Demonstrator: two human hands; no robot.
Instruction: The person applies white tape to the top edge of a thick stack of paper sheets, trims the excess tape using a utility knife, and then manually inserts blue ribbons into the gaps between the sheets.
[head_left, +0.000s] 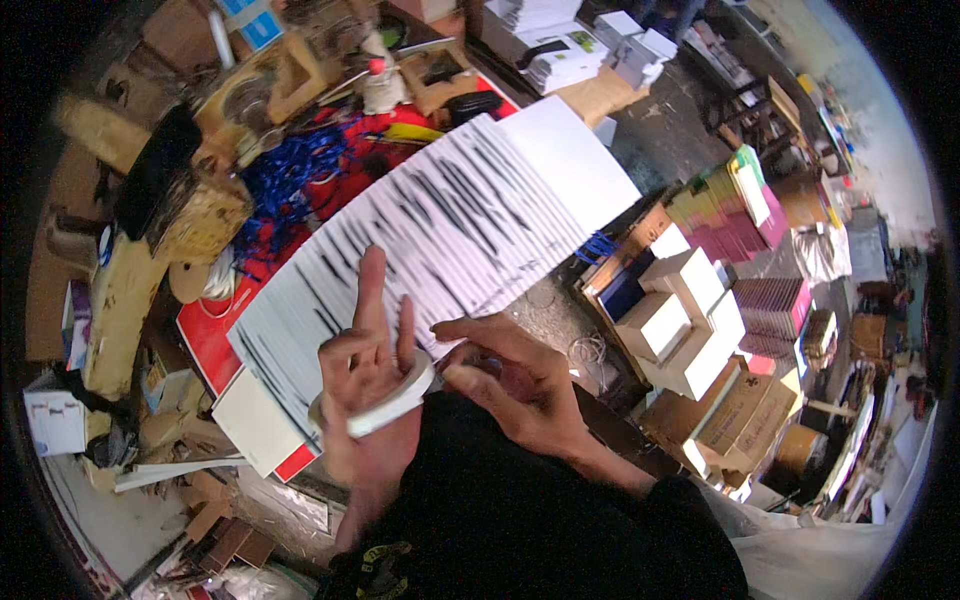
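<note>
A long fanned stack of white sheets (400,235) with dark edge marks slants across the work surface in front of me. My left hand (370,370) is over its near edge, index finger stretched out over the sheets, other fingers partly curled. A white ring (395,405), like a roll of tape, loops round this hand, which holds it. At the near edge of the stack, my right hand (525,385) has its fingers bent and its thumb close to them. What lies between those fingers is hidden. Plain white sheets (565,150) lie at the stack's far right end.
Under the stack is a red surface (210,335) with tangled blue strips (295,170) and a spool of white cord (205,280). Wooden blocks (200,215) stand on the left. To the right are white boxes (690,310), a cardboard carton (745,410) and stacked pink booklets (770,305).
</note>
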